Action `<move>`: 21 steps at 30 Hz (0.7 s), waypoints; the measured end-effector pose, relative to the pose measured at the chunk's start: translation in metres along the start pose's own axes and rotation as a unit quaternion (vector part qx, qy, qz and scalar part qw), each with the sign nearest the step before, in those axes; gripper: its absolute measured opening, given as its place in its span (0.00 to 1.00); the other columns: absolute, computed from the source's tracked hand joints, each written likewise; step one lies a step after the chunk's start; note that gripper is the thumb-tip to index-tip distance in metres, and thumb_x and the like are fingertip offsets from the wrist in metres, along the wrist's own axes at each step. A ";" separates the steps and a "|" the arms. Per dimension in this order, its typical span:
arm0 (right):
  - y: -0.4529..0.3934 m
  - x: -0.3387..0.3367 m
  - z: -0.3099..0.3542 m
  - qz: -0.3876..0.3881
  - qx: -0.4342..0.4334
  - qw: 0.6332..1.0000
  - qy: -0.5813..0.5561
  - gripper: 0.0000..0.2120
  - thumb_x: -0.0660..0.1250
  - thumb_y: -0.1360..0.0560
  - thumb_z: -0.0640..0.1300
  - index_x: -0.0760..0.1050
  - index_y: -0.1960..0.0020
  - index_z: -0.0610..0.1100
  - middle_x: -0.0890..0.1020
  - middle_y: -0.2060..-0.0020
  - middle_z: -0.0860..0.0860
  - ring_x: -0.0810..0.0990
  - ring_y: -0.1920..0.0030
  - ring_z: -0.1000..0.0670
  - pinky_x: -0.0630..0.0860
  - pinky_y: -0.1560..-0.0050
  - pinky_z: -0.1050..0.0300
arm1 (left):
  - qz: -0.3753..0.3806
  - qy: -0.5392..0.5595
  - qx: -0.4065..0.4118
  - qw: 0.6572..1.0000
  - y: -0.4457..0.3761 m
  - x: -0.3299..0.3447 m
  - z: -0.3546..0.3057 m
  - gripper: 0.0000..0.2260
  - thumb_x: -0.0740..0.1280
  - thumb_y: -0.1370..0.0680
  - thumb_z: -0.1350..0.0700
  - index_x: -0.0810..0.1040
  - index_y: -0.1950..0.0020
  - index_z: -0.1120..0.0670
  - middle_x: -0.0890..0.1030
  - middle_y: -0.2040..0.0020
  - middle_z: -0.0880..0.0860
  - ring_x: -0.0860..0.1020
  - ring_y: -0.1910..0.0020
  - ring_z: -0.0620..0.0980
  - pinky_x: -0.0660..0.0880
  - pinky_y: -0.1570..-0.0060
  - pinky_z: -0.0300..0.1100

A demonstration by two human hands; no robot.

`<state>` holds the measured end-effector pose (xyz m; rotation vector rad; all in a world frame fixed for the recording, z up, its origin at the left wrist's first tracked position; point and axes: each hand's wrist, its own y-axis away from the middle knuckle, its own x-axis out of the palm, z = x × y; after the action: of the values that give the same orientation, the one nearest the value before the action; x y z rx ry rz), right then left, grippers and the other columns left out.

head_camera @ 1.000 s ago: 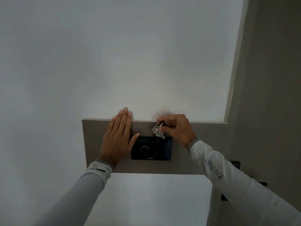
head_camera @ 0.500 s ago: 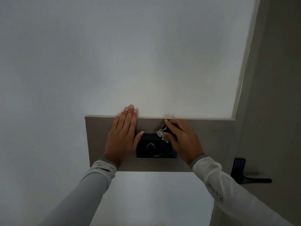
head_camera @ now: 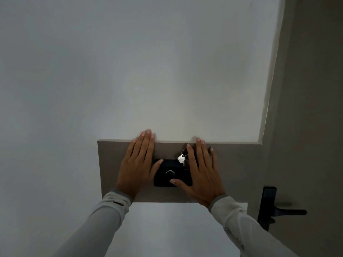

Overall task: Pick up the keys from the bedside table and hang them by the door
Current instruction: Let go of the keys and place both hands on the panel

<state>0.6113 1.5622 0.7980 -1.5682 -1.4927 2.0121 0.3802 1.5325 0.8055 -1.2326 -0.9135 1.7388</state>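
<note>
Both sleeves reach up from below. Left hand [head_camera: 136, 166] flat and spread on the grey wall panel [head_camera: 235, 171], holding nothing. Right hand [head_camera: 201, 173] also flat, fingers splayed, thumb over the black dial unit [head_camera: 167, 173], not gripping anything. Keys [head_camera: 181, 158] hang on their ring against the panel, just beside right index finger, above the dial unit. Door handle [head_camera: 278, 211] at right

White wall [head_camera: 130, 71], grey panel [head_camera: 237, 173], door [head_camera: 311, 108] at right.
</note>
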 end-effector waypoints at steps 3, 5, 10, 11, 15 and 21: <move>-0.001 0.005 0.000 -0.001 0.007 1.000 -0.001 0.53 0.52 0.29 0.79 0.55 0.20 0.40 0.55 0.19 0.36 0.50 0.18 0.39 0.56 0.22 0.29 | -0.009 -0.007 -0.012 1.000 0.003 0.003 -0.003 0.33 0.56 0.14 0.42 0.62 0.17 0.64 0.65 0.17 0.63 0.63 0.17 0.61 0.67 0.20 0.60; 0.000 0.007 0.000 -0.004 0.008 1.000 -0.002 0.54 0.53 0.29 0.79 0.56 0.20 0.40 0.55 0.19 0.36 0.50 0.18 0.39 0.56 0.22 0.29 | -0.010 0.000 -0.023 1.000 0.003 0.004 -0.007 0.33 0.56 0.14 0.42 0.62 0.17 0.64 0.64 0.17 0.64 0.62 0.17 0.61 0.67 0.20 0.60; 0.000 0.012 -0.002 0.001 -0.003 1.000 0.010 0.54 0.53 0.30 0.80 0.57 0.20 0.40 0.53 0.19 0.35 0.48 0.18 0.37 0.55 0.23 0.28 | -0.002 0.013 -0.037 0.999 0.003 0.004 -0.010 0.32 0.56 0.14 0.43 0.60 0.17 0.64 0.63 0.16 0.64 0.61 0.16 0.61 0.66 0.20 0.61; 0.001 0.013 -0.002 0.001 -0.008 1.000 0.013 0.53 0.53 0.30 0.80 0.57 0.20 0.41 0.52 0.19 0.35 0.48 0.18 0.37 0.54 0.23 0.27 | 0.004 0.013 -0.035 0.999 0.004 0.003 -0.009 0.32 0.55 0.14 0.43 0.59 0.17 0.64 0.63 0.16 0.64 0.60 0.16 0.61 0.65 0.19 0.61; 0.001 0.017 -0.003 0.004 -0.011 1.000 0.011 0.54 0.53 0.31 0.81 0.54 0.19 0.42 0.50 0.18 0.35 0.44 0.17 0.37 0.52 0.23 0.26 | 0.033 0.012 -0.032 0.999 0.004 0.000 -0.007 0.33 0.53 0.14 0.43 0.57 0.16 0.64 0.60 0.15 0.63 0.58 0.15 0.61 0.65 0.19 0.61; 0.002 0.015 -0.005 0.013 -0.013 1.000 0.006 0.55 0.53 0.31 0.81 0.52 0.19 0.43 0.49 0.18 0.36 0.44 0.17 0.37 0.52 0.22 0.26 | 0.046 0.017 -0.030 0.998 0.006 -0.006 -0.009 0.33 0.52 0.14 0.43 0.59 0.17 0.65 0.60 0.16 0.65 0.59 0.16 0.63 0.66 0.20 0.62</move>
<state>0.6100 1.5742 0.7875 -1.6151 -1.5065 2.0010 0.3886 1.5256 0.7999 -1.3583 -0.9070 1.7672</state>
